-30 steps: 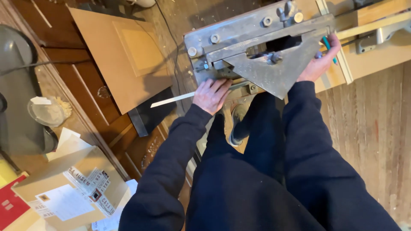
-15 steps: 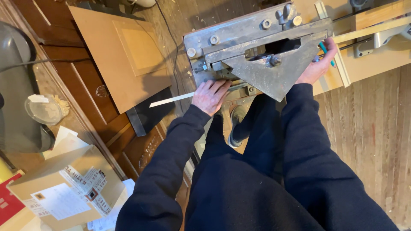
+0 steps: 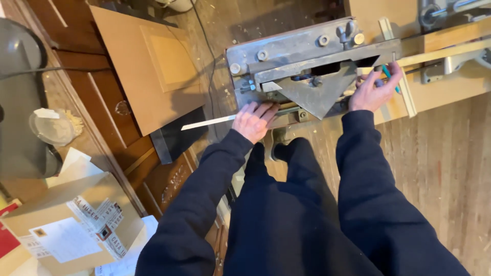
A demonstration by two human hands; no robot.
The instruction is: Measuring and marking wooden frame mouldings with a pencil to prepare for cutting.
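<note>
1. Reaching fwd from dark sleeves, both hands were at a grey metal machine point(image 3: 307, 56) w/ a triangular plate, standing over a wood floor.
2. Left hand point(image 3: 253, 120) lay palm down at the machine's lower left edge, fingers curled narrow over the near end of a thin pale metal strip point(image 3: 207, 122); strip ran out leftward from under the hand, nearly level, over a black block point(image 3: 176, 140).
3. Right hand point(image 3: 372, 91) was at the machine's right end, fingers bent & closed round a small teal-handled tool point(image 3: 389, 79), against a pale wood rail point(image 3: 445, 51).
4. Hard to make out: how far the strip went under the left palm; most of the teal tool, hidden by fingers. Rail was cut off at the right frame edge.
5. Machine looked worn, grey, w/ bolts & a wing nut on top; slot dark.
6. Left of it: brown panel point(image 3: 148, 66), cardboard box point(image 3: 71, 230).
</note>
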